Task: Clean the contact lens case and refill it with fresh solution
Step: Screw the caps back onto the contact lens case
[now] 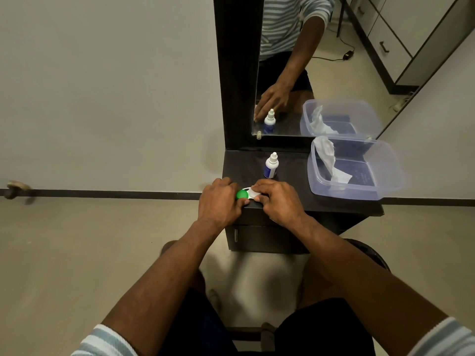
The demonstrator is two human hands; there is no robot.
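At the bench's [295, 199] front edge, both hands pinch the contact lens case [248, 194], left hand [221, 201] on its green cap [241, 194], right hand [279, 200] on the white side, likely unscrewing caps; next needs a twist.

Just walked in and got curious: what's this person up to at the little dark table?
A seated person has both hands on a contact lens case near the front edge of the dark table. The left hand holds the end with the green cap; the right hand grips the white end. A small solution bottle stands capped behind it, and a clear plastic tub with a tissue inside sits to the right.
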